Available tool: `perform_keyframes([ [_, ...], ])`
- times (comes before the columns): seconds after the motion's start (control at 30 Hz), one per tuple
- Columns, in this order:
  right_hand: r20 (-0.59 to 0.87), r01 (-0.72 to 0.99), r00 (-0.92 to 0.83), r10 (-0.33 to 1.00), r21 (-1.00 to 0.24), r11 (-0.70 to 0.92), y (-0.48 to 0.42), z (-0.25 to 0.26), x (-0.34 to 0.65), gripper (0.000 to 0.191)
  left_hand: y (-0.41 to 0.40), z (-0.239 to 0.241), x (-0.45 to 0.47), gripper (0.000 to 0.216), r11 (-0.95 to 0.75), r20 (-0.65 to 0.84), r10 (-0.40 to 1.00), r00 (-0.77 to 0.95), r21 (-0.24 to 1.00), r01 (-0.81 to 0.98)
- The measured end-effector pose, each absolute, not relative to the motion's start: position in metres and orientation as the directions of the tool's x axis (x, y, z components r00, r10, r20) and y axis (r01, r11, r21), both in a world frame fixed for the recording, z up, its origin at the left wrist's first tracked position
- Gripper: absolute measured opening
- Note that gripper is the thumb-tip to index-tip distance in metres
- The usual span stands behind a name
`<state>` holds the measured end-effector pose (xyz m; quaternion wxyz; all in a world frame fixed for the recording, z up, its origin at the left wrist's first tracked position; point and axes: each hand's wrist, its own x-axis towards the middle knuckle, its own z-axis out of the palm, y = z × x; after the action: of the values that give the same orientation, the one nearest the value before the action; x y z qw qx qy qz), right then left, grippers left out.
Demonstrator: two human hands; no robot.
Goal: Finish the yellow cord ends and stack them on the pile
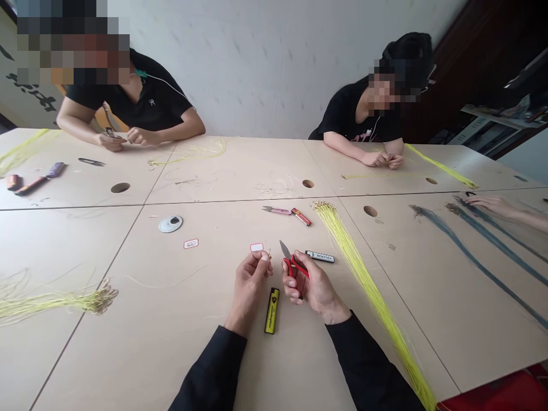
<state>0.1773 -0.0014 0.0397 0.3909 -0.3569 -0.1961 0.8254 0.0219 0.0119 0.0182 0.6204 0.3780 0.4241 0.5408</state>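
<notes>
My left hand (252, 279) pinches a small gold-coloured piece (269, 254) between thumb and forefinger; its exact shape is too small to make out. In my right hand (314, 282) are red-handled pliers (287, 255), their grey pointed jaws tilted up and to the left, apart from the left fingers. Below and between both hands lies a yellow lighter (271, 311). A white-and-black lighter (321, 257) rests just beyond my right hand. Behind my left fingertips is a red-edged label (257, 247). To the right stretches a bundle of yellow cords (363, 285) with gold-coloured ends.
Pink-handled snips (277, 210) and a red lighter (301, 217) lie ahead. Another yellow bundle (72, 301) is at left, near a white disc (170, 223). Blue-grey cords (483, 228) lie right, beside another person's hand (488, 204). Two people sit across the table.
</notes>
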Motion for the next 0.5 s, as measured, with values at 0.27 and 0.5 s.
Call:
perform_keyframes([
  [0.27,-0.457,-0.465,-0.459,0.762,-0.607,-0.645,-0.0029,0.0430,0.1789,0.044,0.0115,0.0140,0.0220,0.028,0.119,-0.100,0.993,0.068,0.912,-0.392],
  [0.5,-0.329,-0.263,-0.251,0.910,-0.882,-0.391,-0.0045,0.0392,0.1713,0.035,0.0119,0.0123,0.0226,0.027,0.117,-0.101,0.993,0.061,0.899,-0.423],
])
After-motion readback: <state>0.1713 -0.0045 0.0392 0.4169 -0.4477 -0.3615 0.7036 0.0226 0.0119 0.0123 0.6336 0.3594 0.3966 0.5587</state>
